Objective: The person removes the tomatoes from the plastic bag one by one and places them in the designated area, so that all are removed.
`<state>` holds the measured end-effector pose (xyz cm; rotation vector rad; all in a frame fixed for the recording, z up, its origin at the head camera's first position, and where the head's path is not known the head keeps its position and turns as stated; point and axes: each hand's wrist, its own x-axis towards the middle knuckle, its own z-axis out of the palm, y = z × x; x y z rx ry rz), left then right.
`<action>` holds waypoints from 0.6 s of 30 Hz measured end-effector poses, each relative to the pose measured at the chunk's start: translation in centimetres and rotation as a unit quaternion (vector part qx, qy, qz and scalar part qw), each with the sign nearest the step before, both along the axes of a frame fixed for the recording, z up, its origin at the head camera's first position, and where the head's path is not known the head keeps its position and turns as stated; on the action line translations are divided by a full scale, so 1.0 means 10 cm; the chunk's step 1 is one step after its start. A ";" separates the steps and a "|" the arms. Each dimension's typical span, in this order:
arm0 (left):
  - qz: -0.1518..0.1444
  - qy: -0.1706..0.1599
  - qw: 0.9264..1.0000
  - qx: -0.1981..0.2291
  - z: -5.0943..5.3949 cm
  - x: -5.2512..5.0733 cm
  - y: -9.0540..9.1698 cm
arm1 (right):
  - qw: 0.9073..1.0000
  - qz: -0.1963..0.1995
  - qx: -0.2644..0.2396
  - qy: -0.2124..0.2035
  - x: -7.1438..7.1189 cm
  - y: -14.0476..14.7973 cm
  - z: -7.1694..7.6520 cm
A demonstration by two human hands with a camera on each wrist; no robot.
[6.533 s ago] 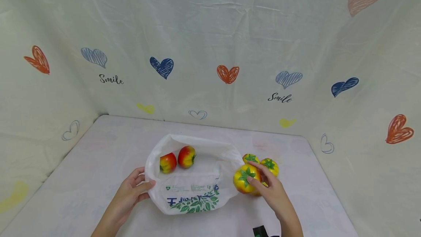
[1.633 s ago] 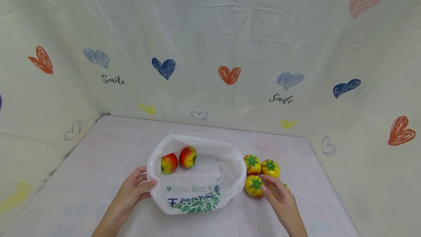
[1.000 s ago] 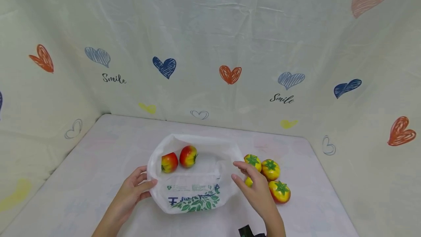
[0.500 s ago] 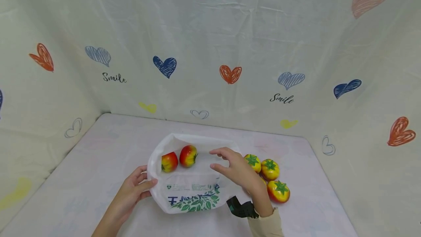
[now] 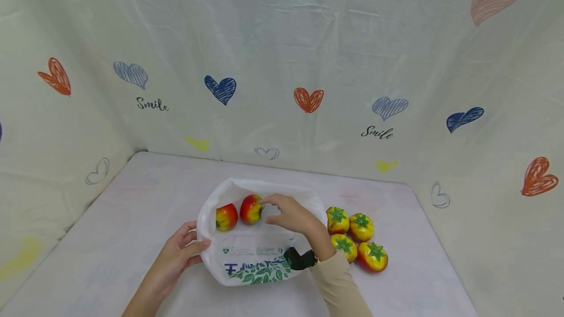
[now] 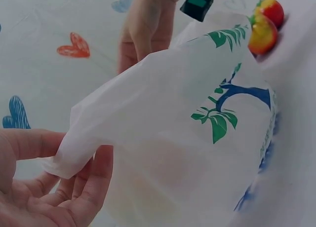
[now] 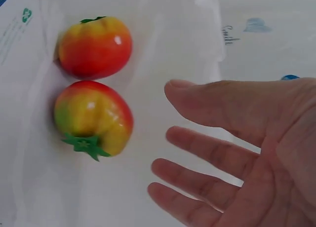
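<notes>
Bag: one white plastic bag (image 5: 253,238), lying on the desk (image 5: 154,180) about midway between its left and right edges, apart from the far edge. Its mouth is wide and turned toward the person.
Left hand: the left hand (image 5: 182,248) pinches the left rim of the bag between thumb and fingers; I judge this is for holding the mouth wide, because such thin plastic would easily fold down.
Right hand: the right hand (image 5: 291,214) is inside the mouth, fingers spread and nothing grasped. It is near the right inside fruit (image 5: 251,209) (in the right wrist view a gap is visible between them, but I cannot be fully sure about touching).
Inside fruits: the left inside fruit (image 5: 226,218) is just beside the other, both toward the left part of the bag; a fold of the bag's wall partly covers it.
Outside fruits: the far left fruit (image 5: 337,219), the far right fruit (image 5: 361,227), the near left fruit (image 5: 345,246) and the near right fruit (image 5: 372,257) form a close group between the bag and the desk's right edge. They sit leaf side up, probably placed there for easy reach of the right hand.
Count: fruits, six (two inside, four outside); bag, one; hands, two.
Behind: a cloth (image 5: 264,38) with printed hearts rises beyond the desk's far edge.
</notes>
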<state>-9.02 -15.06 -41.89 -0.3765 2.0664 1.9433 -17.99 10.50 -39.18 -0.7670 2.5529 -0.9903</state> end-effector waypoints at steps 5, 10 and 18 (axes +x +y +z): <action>0.002 0.000 1.000 -0.001 0.00 0.00 0.00 | 1.000 0.013 0.007 0.012 -0.10 -0.11 -0.11; 0.004 0.001 1.000 -0.001 0.00 0.02 0.00 | 0.998 0.020 0.034 0.038 -0.19 -0.22 -0.24; 0.005 0.003 1.000 0.002 -0.01 0.02 0.01 | 0.995 0.011 0.094 0.038 -0.25 -0.34 -0.34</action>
